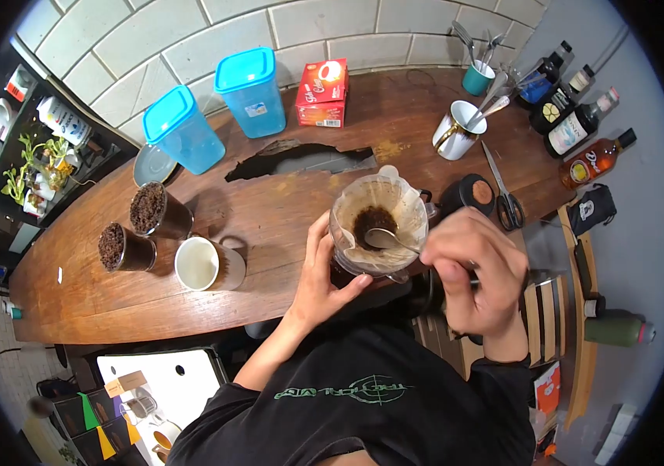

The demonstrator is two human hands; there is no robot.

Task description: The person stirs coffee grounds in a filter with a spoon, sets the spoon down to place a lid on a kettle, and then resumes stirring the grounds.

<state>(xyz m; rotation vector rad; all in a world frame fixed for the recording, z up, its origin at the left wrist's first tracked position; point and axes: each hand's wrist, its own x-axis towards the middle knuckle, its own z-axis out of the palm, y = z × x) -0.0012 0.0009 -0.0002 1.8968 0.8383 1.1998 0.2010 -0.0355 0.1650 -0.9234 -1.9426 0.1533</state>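
Note:
A glass coffee dripper [336,237] lined with a paper filter [406,203] stands near the front edge of the wooden counter. Dark wet coffee grounds [368,220] lie at the bottom of the filter. My left hand [318,279] is wrapped against the dripper's left side, thumb at its front. In my right hand [478,272] a metal spoon [382,238] is pinched by the handle, its bowl down among the grounds. What stands under the dripper is mostly hidden.
To the left are a white cup [198,266] and two glasses of dark grounds [149,210]. Behind are blue-lidded containers [250,93], a red box [322,93] and a jagged hole [301,159] in the counter. Scissors [503,186], a white mug [456,132] and several bottles [573,128] stand right.

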